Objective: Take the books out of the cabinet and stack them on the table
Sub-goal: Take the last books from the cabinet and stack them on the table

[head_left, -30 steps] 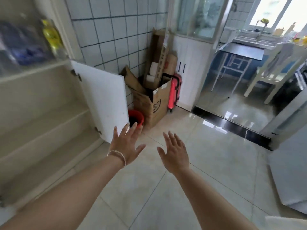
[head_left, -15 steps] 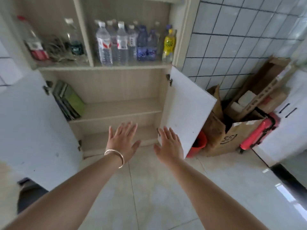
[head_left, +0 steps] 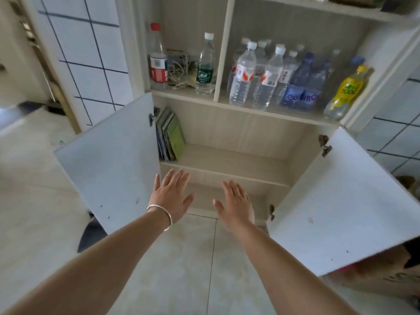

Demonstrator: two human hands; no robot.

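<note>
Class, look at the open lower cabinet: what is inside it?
A few books stand leaning at the left end of the upper shelf. The hands partly cover the bottom shelf.

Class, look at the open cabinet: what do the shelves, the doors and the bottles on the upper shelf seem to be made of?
Shelves: probably laminated board, matte, with a pale printed wood grain.
Doors: smooth white panel, likely coated board, with metal hinges.
Bottles: clear plastic, judging by their see-through ribbed walls and screw caps.

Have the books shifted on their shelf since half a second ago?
No. The books still lean at the left end of the lower shelf, against the cabinet's left wall, as before; only the camera turned.
</note>
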